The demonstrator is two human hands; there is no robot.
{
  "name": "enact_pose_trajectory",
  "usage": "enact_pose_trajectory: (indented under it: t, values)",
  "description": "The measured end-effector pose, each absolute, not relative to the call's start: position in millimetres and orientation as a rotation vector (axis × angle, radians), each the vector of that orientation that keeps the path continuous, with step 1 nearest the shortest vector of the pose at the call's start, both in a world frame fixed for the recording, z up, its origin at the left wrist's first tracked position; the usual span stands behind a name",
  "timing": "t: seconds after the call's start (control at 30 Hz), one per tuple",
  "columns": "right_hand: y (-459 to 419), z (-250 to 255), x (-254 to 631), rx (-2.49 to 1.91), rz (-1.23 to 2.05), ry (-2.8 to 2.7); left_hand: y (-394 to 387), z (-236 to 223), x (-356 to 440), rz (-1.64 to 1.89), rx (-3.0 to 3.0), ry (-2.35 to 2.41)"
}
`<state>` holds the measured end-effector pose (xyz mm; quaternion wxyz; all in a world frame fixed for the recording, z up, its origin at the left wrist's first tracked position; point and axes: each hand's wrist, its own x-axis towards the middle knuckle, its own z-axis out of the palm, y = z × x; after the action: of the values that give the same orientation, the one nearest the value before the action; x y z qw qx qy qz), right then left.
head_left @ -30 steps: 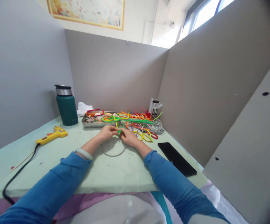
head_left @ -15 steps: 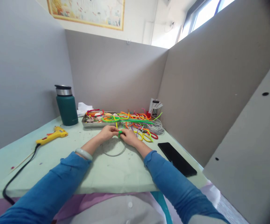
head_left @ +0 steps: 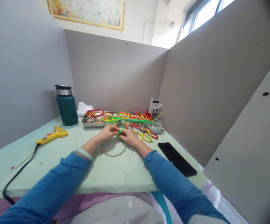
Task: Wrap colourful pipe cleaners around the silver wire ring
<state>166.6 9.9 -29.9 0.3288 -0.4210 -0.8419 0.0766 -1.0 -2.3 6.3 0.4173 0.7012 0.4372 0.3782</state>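
Both hands meet over the table in front of the tray. My left hand (head_left: pixel 108 132) is closed, with thumb and fingers pinching a green pipe cleaner (head_left: pixel 119 133) from the left. From the other side, my right hand (head_left: pixel 128 137) is closed on the same green piece. A thin grey wire ring (head_left: pixel 113 155) hangs or lies below the hands, its upper part hidden by them. A yellow pipe cleaner (head_left: pixel 114 123) sticks up behind the left fingertips; its lower end is hidden. How the green piece joins the ring is too small to tell.
A metal tray (head_left: pixel 97 125) of small parts stands behind, beside a heap of coloured pipe cleaners (head_left: pixel 137 119) and a grey wire coil (head_left: pixel 157 128). A yellow glue gun (head_left: pixel 53 136) and green bottle (head_left: pixel 67 109) are left; a black phone (head_left: pixel 177 159) lies right. Grey partitions surround the table.
The yellow pipe cleaner has tipped slightly left. A bit of the green pipe cleaner now hangs lower between the fingertips. Both hands stay in nearly the same place.
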Motion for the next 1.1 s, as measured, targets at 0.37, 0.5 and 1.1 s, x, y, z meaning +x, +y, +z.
enact_pose_trajectory:
  t: [0.37,0.5,1.1]
  values:
    - [7,-29,166,-1.135,0.199,-2.181,-8,12,2,0.967,1.731,1.142]
    - [6,-30,165,-1.158,0.179,-2.148,-7,11,1,0.963,1.736,1.141]
    - [4,-27,164,-1.158,0.181,-2.154,3,5,-3,0.977,1.954,1.171]
